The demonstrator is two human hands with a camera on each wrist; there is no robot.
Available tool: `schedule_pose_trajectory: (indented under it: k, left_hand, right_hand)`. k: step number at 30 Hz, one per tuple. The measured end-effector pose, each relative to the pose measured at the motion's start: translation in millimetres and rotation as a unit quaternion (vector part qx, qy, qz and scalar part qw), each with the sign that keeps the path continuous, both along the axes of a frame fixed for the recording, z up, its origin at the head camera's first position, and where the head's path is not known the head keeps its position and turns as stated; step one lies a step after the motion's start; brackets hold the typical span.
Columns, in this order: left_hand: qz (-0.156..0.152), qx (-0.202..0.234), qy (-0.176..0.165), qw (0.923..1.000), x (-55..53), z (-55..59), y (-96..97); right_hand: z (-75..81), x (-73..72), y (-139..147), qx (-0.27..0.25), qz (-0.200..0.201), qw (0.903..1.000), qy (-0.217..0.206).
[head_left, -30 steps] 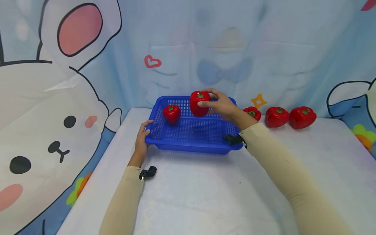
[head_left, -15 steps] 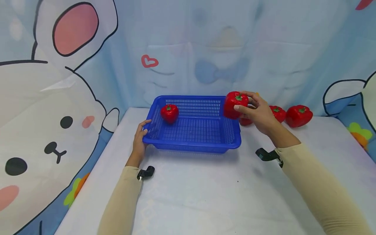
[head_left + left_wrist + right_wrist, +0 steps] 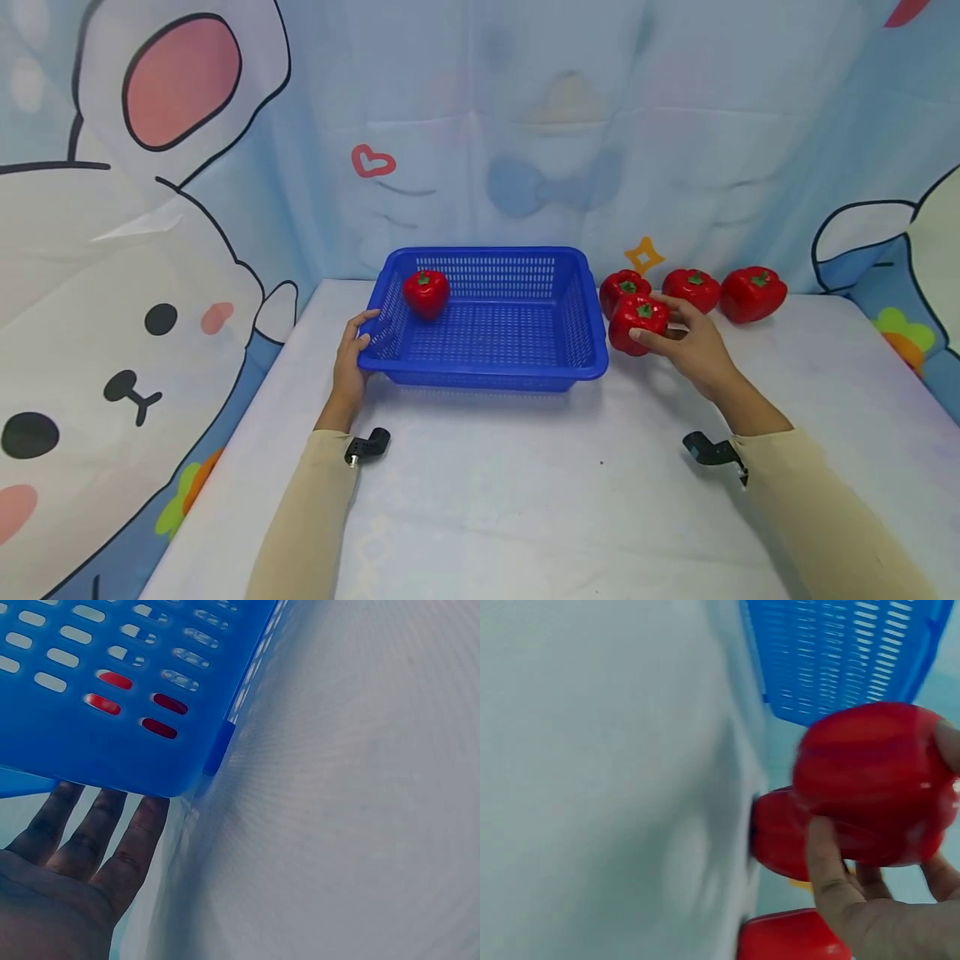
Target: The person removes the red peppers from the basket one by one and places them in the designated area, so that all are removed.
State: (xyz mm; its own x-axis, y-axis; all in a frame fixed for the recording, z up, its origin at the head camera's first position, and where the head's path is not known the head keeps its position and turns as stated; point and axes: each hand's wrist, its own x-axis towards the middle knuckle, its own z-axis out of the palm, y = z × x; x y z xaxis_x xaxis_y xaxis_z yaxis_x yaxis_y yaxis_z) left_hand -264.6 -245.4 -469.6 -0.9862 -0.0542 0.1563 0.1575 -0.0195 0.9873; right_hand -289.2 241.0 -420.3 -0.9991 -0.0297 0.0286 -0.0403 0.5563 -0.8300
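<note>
To the right of the blue plastic basket (image 3: pixel 480 371), my right hand (image 3: pixel 697 346) holds a red bell pepper (image 3: pixel 636 327) between thumb and fingers. In the right wrist view the pepper (image 3: pixel 874 780) appears above the table, overlapping another red bell pepper (image 3: pixel 776 832) behind it. My left hand (image 3: pixel 351 358) grips the basket's left rim; in the left wrist view its fingers (image 3: pixel 135 851) reach up to the rim's edge. One red bell pepper (image 3: pixel 426 293) lies inside the basket, toward its left end, and shows red through the slots in the left wrist view.
Along the back of the white table (image 3: pixel 480 500), right of the basket, stand three more red bell peppers, one (image 3: pixel 621 286) close behind the held one, then a second (image 3: pixel 692 288) and a third (image 3: pixel 753 294). A blue printed curtain (image 3: pixel 465 100) hangs behind.
My right hand has carried the bell pepper out from over the basket, rightward and down to beside it. My left hand stays at the basket's left rim.
</note>
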Motion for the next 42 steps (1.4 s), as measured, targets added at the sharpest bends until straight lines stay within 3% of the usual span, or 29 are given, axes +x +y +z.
schedule_pose_trajectory:
  k: [7,16,21,28,33,39,42]
  left_hand:
    - [-0.001,-0.002,-0.001,1.0,0.8,-1.0,0.7]
    - [-0.004,0.006,0.001,1.0,2.2,0.4,1.2]
    - [-0.003,0.006,0.0,1.0,1.2,-1.9,0.6]
    - [-0.009,0.011,0.001,0.9999,-1.0,-3.3,0.9]
    - [-0.007,0.004,0.001,1.0,0.3,-1.1,1.4]
    - [-0.003,0.004,0.001,1.0,1.0,-0.1,1.0]
    - [-0.002,0.005,-0.003,1.0,0.9,-0.8,0.0]
  right_hand:
    - [-9.3,2.5,-2,0.016,0.014,0.9984,-0.052]
    - [-6.9,-2.7,-2,0.031,0.024,0.9969,-0.068]
    - [-0.8,-3.4,-1,0.04,0.054,0.995,-0.074]
    - [22.1,4.7,3,0.067,0.069,0.9919,-0.083]
    - [44.1,16.6,-4,0.051,0.089,0.9925,-0.067]
    - [72.4,33.9,-36,0.006,0.15,0.9876,-0.045]
    - [86.4,33.9,-57,0.0,0.194,0.9804,-0.034]
